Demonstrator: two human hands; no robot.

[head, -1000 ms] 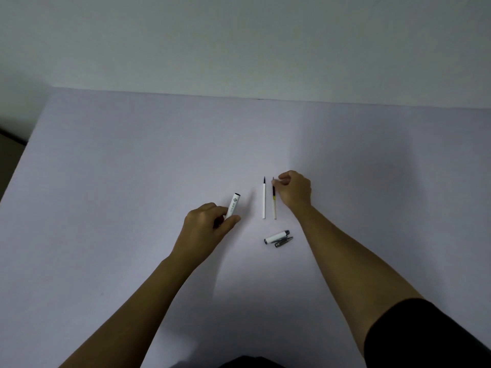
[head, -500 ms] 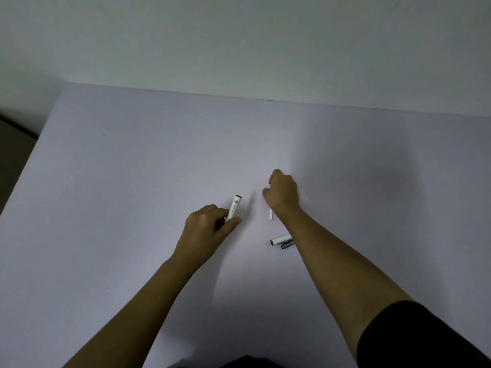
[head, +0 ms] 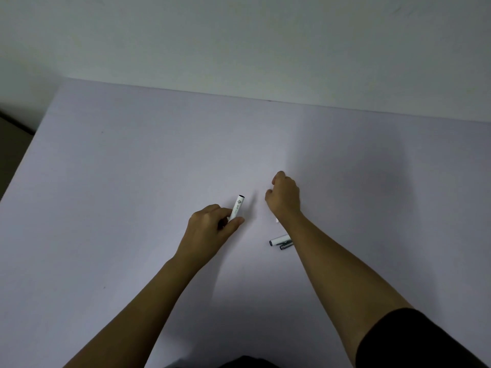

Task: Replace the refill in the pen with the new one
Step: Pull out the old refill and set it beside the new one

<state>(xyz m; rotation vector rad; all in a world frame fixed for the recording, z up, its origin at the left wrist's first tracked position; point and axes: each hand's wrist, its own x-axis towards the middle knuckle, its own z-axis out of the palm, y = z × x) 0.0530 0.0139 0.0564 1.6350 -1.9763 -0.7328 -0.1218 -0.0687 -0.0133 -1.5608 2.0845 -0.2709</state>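
My left hand grips the white pen barrel, which points up and away with its dark open end at the top. My right hand rests curled on the table over the spot where the two refills lay; both refills are hidden except a tiny white tip showing under the wrist. Whether the fingers grip a refill I cannot tell. The white pen cap and a small grey tip piece lie side by side beside my right forearm.
A pale lilac table fills the view, with its far edge against a light wall and its left edge dropping to a dark floor.
My right hand has shifted left from the yellowish refill onto the white one and now covers both. The left hand and barrel have stayed put.
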